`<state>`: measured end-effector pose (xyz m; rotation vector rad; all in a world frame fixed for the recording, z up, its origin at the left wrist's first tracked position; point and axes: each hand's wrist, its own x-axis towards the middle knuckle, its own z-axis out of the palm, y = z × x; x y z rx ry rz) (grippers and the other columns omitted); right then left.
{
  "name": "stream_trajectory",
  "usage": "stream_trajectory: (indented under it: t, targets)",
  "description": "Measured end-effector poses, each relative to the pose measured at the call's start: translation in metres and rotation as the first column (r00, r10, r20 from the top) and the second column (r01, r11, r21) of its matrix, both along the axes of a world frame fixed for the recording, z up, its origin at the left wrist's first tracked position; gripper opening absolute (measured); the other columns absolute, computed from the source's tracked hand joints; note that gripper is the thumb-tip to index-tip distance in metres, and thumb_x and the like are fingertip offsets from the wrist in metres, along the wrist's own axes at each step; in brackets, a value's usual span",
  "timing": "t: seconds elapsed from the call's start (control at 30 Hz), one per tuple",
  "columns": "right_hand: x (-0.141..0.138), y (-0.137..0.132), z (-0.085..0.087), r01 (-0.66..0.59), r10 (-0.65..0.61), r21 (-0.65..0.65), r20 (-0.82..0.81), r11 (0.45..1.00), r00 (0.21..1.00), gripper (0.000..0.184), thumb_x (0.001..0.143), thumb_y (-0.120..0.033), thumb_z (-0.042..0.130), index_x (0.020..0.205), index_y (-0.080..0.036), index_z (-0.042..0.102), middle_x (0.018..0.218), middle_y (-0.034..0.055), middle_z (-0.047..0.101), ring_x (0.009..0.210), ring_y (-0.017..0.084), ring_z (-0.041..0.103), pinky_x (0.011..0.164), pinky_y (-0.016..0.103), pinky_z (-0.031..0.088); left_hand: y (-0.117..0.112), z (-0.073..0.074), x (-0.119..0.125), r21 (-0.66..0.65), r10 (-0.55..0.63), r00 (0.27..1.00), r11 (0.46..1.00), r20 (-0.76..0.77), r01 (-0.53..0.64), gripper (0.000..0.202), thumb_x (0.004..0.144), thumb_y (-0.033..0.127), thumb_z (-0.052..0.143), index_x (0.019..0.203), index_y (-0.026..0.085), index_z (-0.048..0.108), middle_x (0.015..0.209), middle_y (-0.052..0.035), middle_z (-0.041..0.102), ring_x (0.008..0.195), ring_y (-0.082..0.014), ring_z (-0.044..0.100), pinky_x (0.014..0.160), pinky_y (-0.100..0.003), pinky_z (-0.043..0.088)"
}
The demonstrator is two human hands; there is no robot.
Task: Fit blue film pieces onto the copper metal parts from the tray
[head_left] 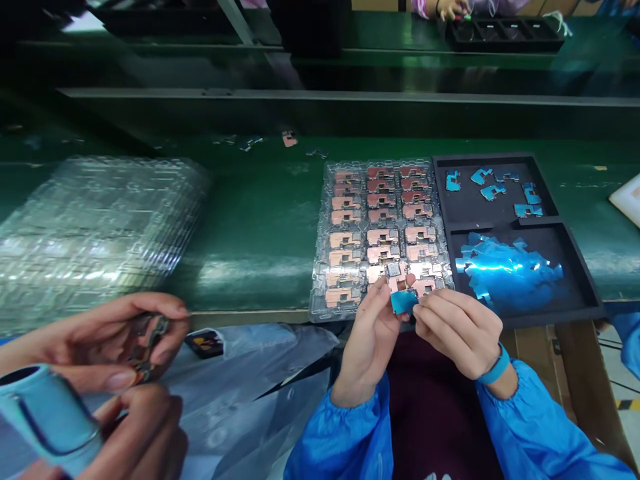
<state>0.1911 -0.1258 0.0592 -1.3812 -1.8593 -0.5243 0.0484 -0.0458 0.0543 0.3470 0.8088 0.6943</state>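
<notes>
My left hand [367, 333] is closed on a small circuit board [395, 272] with copper-coloured areas, held over the near edge of a clear plastic tray [316, 303]. A piece of blue film [403, 302] covers the board's near part. My right hand [460, 330], a blue band on its wrist, pinches the right edge of that film, its fingertips partly hidden. Rows of similar copper-coloured boards [383, 237] fill the tray beneath.
To the right, a black divided tray [507, 223] holds several blue-covered boards [493, 192] and a heap of blue film pieces [515, 267]. Stacked clear trays [100, 227] stand left. A co-worker's hands [135, 400] handle a board close by. Loose parts [289, 139] lie behind.
</notes>
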Motion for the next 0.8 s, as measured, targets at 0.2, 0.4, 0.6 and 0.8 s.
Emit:
stream_trajectory:
  t: [0.2, 0.4, 0.6, 0.8]
  targets:
    - [0.001, -0.005, -0.002, -0.039, 0.039, 0.005, 0.011, 0.999, 0.999, 0.006, 0.102, -0.009, 0.072, 0.102, -0.01, 0.078, 0.092, 0.0081, 0.081, 0.09, 0.021, 0.081, 0.085, 0.032, 0.072, 0.006, -0.003, 0.001, 0.045, 0.052, 0.999, 0.998, 0.007, -0.052, 0.034, 0.087, 0.038, 0.091, 0.109, 0.015, 0.08, 0.113, -0.0079, 0.082, 0.087, -0.0157, 0.07, 0.077, -0.025, 0.058]
    - [0.008, -0.012, -0.004, -0.045, 0.046, 0.033, -0.018, 0.998, 0.999, 0.009, 0.102, -0.006, 0.071, 0.102, -0.013, 0.076, 0.088, 0.0067, 0.081, 0.087, 0.021, 0.081, 0.08, 0.031, 0.072, 0.011, -0.005, 0.005, 0.034, 0.104, 0.995, 0.994, 0.004, -0.104, 0.019, 0.099, 0.031, 0.077, 0.109, 0.016, 0.08, 0.121, -0.0092, 0.082, 0.102, -0.0196, 0.075, 0.08, -0.025, 0.06]
    - [0.015, -0.027, -0.009, -0.009, 0.011, 0.019, -0.082, 1.0, 0.997, 0.018, 0.097, -0.004, 0.075, 0.11, -0.016, 0.075, 0.093, 0.006, 0.083, 0.092, 0.022, 0.082, 0.082, 0.031, 0.073, 0.018, 0.001, 0.009, -0.008, 0.148, 0.989, 0.989, -0.021, -0.148, 0.017, 0.107, 0.02, 0.063, 0.106, 0.016, 0.079, 0.117, -0.009, 0.082, 0.091, -0.0148, 0.075, 0.072, -0.02, 0.06]
    - [0.055, -0.047, -0.026, 0.325, -0.337, -0.09, -0.28, 0.941, 0.899, 0.016, 0.098, -0.014, 0.074, 0.108, -0.027, 0.074, 0.094, 0.003, 0.08, 0.083, 0.022, 0.078, 0.074, 0.035, 0.067, 0.019, -0.002, 0.007, 0.114, 0.172, 0.984, 0.98, -0.054, -0.165, 0.015, 0.098, 0.025, 0.078, 0.11, 0.016, 0.079, 0.125, -0.0121, 0.081, 0.088, -0.0153, 0.075, 0.069, -0.022, 0.061]
